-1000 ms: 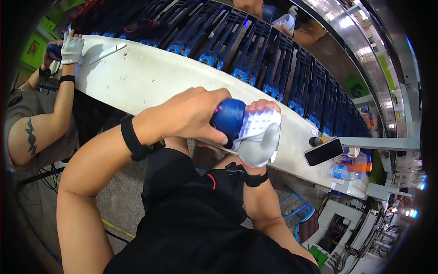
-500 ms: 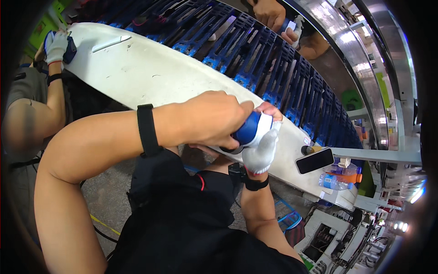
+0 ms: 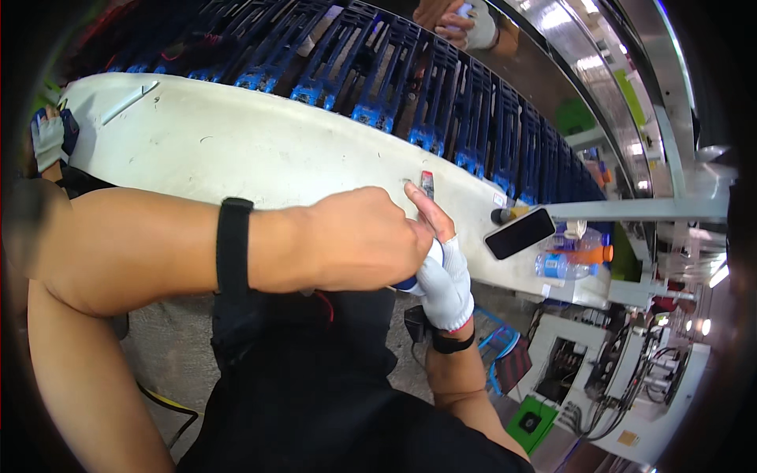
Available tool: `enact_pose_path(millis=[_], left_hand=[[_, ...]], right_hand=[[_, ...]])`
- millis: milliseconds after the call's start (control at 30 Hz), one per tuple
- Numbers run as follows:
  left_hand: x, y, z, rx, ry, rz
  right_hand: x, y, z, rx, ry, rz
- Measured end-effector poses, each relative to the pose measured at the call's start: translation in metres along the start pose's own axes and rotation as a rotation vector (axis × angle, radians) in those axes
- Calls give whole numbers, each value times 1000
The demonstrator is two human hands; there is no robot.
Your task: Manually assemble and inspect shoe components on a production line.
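Observation:
Bare and curled into a closed grip, my left hand (image 3: 367,240) is against my right hand at the near edge of the white table (image 3: 260,142). My right hand (image 3: 445,276) wears a white fingerless glove, and one digit stretches up past the left knuckles. Between the hands is a rounded blue and white piece (image 3: 407,284). Mostly the left hand hides it; only a bit of blue and a white edge show, so its kind is unclear. A small red and grey item (image 3: 427,184) lies on the table just beyond the right fingertips.
A phone (image 3: 520,234), a clear bottle (image 3: 558,266) and an orange-capped bottle (image 3: 593,254) are at the table's right. Blue slats (image 3: 378,94) run along the far side. At far left, another person's gloved hand (image 3: 49,140) holds something dark blue. A white strip (image 3: 130,102) lies nearby.
My view has shifted. My left hand has turned over the blue and white piece, covering most of it. The red and grey item has come into sight.

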State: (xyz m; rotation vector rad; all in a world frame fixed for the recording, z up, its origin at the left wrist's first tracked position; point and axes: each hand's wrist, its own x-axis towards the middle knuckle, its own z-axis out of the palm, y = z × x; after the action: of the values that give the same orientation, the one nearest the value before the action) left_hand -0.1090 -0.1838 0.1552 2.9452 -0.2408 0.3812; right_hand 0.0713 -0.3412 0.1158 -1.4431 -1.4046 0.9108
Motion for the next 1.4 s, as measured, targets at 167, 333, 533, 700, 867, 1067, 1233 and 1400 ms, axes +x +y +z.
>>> enact_pose_path(millis=[167,333,533,700,867,1067,1233,1400], left_hand=[[-34,-6,-28,83,-81,-57],[-69,44,-60,-351,-44,-462],[-106,66,-14,-331,158,-697],[-129,69,-3,-360,210,-754],[-132,65,-1,-369,239,-742],[-126,69,-6,-194,257,-622],[-134,48,5,-460,464,-529],[-135,52,-26,-462,630,-280]], right_hand=[[-30,-3,37,-14,-22,-108],[-29,65,76,-273,345,-320],[-14,68,95,-245,421,-449],[-14,67,103,-268,346,-535],[-6,63,98,-176,334,-416],[1,52,80,-287,243,-315],[-12,91,94,32,379,-173],[-23,16,92,883,419,-23]])
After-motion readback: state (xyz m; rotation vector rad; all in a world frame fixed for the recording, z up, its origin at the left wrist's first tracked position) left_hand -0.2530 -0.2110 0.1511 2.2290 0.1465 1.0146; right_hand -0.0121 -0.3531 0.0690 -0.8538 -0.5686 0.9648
